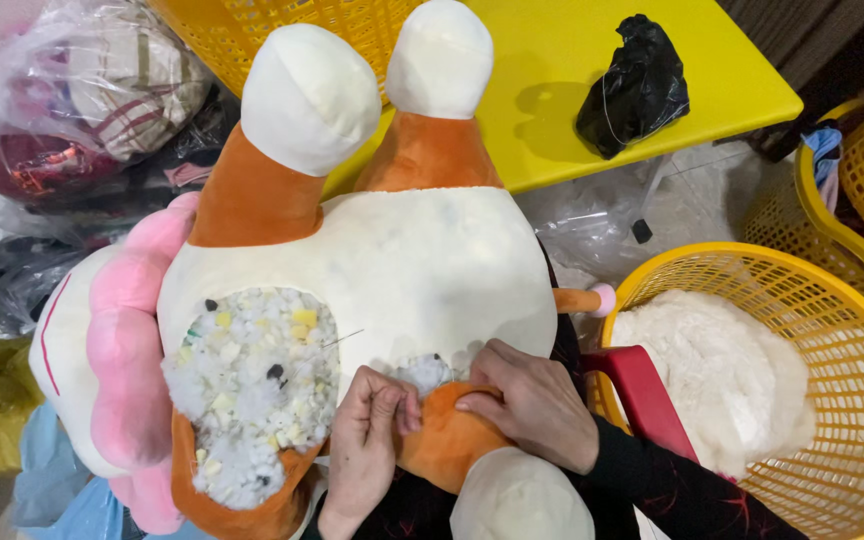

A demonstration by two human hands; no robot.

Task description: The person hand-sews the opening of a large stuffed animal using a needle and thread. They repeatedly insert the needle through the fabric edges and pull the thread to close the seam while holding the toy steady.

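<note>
Big plush toy [392, 270] lying belly-up across my lap so the open seams face me; left hand [367, 450] pinches the orange leg [447, 440] fabric shut, right hand [537, 400] presses flat on it, fingers closed; loose stuffing [252, 380] showing; yellow basket [852, 330] beside me.

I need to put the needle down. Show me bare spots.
Free: the yellow table between the plush toy feet and the black bag. Crowded: the basket is full of stuffing, plastic bags fill the left, and both hands cover the lap.
</note>
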